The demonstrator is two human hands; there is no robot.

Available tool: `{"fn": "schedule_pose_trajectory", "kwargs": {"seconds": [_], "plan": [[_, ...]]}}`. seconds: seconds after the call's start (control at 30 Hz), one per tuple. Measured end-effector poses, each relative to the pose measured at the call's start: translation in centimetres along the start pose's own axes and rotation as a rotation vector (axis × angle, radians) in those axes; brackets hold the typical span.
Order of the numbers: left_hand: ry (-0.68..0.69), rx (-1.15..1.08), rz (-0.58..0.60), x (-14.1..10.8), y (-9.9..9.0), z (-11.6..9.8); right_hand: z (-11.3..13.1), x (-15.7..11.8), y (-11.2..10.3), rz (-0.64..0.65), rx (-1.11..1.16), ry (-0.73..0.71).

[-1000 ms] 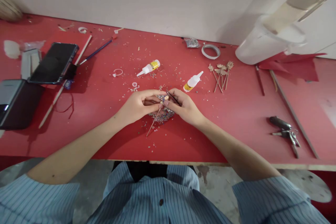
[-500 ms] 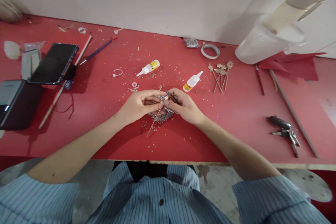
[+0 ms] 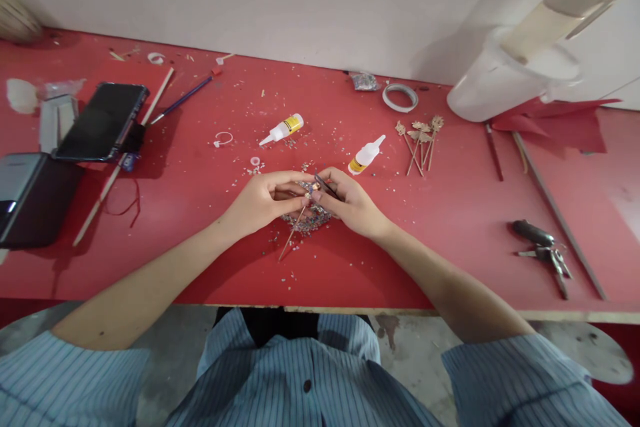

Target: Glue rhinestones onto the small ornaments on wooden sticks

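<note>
Near the middle of the red table (image 3: pixel 200 267), my left hand (image 3: pixel 265 200) is closed on a thin wooden stick (image 3: pixel 290 240) that slants down toward the front edge. A small gold-coloured piece at the stick's upper end sits between both hands' fingertips. My right hand (image 3: pixel 353 203), touching the left at the fingertips, is closed around dark tweezers (image 3: pixel 326 185). Beneath the hands lies a pile of small glittering stones (image 3: pixel 313 221), partly hidden by the fingers.
Two glue bottles (image 3: pixel 287 128) (image 3: pixel 367 155) lie beyond my hands. Several gold-topped sticks (image 3: pixel 424 137) and a tape roll (image 3: pixel 400 98) are at the right, past them a white bucket (image 3: pixel 493 80) and keys (image 3: pixel 547 253). A phone (image 3: pixel 103 121) rests at the left.
The tips of the dark tweezers have shifted very slightly at the gold piece. Both hands otherwise keep their place and grip.
</note>
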State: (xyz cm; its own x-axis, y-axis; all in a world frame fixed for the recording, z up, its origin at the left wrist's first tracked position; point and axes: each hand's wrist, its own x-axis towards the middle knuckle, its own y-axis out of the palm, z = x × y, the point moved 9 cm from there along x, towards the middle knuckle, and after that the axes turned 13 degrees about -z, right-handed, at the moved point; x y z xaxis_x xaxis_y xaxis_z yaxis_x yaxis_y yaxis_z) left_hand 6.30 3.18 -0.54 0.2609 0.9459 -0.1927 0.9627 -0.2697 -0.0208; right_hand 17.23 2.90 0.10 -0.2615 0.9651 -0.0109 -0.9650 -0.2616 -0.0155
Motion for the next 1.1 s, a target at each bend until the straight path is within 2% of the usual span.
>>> {"fn": "schedule_pose_trajectory", "kwargs": {"seconds": [0.2, 1.1], "plan": [[0.015, -0.030, 0.019, 0.0, -0.1, -0.4, 0.1, 0.0, 0.0, 0.032, 0.030, 0.015], [0.091, 0.081, -0.013, -0.2, -0.1, -1.0, -0.1, 0.0, -0.3, -0.030, -0.061, -0.027]]}}
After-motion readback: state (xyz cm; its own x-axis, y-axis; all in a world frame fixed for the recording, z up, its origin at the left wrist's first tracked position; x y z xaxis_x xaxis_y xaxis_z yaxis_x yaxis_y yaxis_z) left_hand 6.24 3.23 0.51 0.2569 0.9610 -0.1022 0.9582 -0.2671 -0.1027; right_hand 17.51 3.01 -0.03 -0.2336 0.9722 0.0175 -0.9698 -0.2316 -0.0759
